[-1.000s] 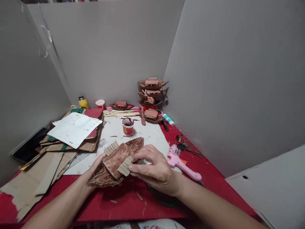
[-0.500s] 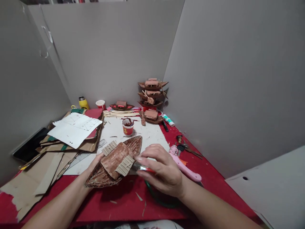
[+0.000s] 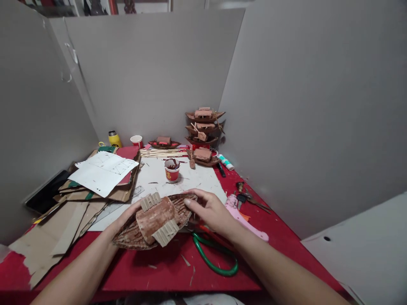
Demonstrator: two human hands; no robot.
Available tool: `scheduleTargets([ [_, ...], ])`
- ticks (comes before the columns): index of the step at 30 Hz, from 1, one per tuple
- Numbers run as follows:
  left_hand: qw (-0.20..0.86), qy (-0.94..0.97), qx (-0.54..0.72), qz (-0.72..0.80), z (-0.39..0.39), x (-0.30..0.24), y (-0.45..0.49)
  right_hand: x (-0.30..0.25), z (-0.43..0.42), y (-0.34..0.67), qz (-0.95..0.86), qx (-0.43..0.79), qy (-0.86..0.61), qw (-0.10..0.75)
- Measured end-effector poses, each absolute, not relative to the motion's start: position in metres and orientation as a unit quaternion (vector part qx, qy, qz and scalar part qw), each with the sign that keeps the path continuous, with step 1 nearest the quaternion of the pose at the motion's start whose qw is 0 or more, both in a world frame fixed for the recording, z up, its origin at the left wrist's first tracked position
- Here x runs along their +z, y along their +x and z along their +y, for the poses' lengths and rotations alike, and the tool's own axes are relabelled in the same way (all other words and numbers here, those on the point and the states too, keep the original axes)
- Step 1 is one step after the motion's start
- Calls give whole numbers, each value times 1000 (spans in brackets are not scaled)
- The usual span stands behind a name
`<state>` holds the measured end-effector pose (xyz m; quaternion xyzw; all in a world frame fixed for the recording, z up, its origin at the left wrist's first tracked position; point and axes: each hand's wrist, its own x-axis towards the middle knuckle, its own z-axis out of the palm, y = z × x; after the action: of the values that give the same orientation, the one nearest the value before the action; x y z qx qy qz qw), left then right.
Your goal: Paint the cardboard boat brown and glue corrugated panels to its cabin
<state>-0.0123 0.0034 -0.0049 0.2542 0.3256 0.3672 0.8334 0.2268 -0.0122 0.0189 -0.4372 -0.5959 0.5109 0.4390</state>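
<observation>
A model boat [image 3: 155, 220] of brown-painted corrugated cardboard is held up, tilted, over the near edge of the table. It has a curved brown roof and two unpainted corrugated flaps beside it. My left hand [image 3: 129, 214] grips its left side from behind and below, most of the fingers hidden under the hull. My right hand [image 3: 208, 207] pinches the right tip, thumb on top of the hull. Below that hand a red handle [image 3: 211, 232] shows in part; I cannot tell whether it lies on the table. Green-handled scissors [image 3: 219, 270] lie just below.
A paper cup of brown paint [image 3: 172, 173] stands on a white sheet [image 3: 197, 180]. Finished boats [image 3: 203, 127] are stacked at the back. Cardboard and papers [image 3: 104, 173] pile up on the left. A pink glue gun [image 3: 251, 226] and small tools [image 3: 254, 201] lie at right.
My right hand held a red-handled brush beside the boat; now its fingers grip the boat's right tip. The green scissor handle shows more fully. The view has shifted slightly.
</observation>
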Motion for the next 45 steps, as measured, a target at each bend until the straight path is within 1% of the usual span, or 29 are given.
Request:
scheduleTargets([
  [4,829,259,369,331,8,2,-16,20,-4,228,-561,507,-470,455],
  [9,810,308,341,365,2,16,-24,24,4,236,-547,486,-492,471],
  [13,810,334,317,364,2,19,-24,29,8,241,-546,492,-497,462],
  [18,826,369,270,331,0,12,-16,39,21,248,-567,537,-475,405],
  [23,833,330,347,277,-7,1,-8,46,34,242,-605,575,-431,342],
  [28,849,312,308,296,-11,3,-9,50,39,223,-646,601,-383,275],
  [32,858,290,316,283,-13,9,-10,57,40,207,-668,607,-356,244],
  [40,871,257,306,286,-9,-1,-15,58,46,184,-677,607,-344,235],
  [43,866,256,310,298,-9,0,-16,57,45,181,-677,597,-345,255],
  [45,857,256,329,303,-10,4,-15,57,42,182,-675,580,-354,287],
])
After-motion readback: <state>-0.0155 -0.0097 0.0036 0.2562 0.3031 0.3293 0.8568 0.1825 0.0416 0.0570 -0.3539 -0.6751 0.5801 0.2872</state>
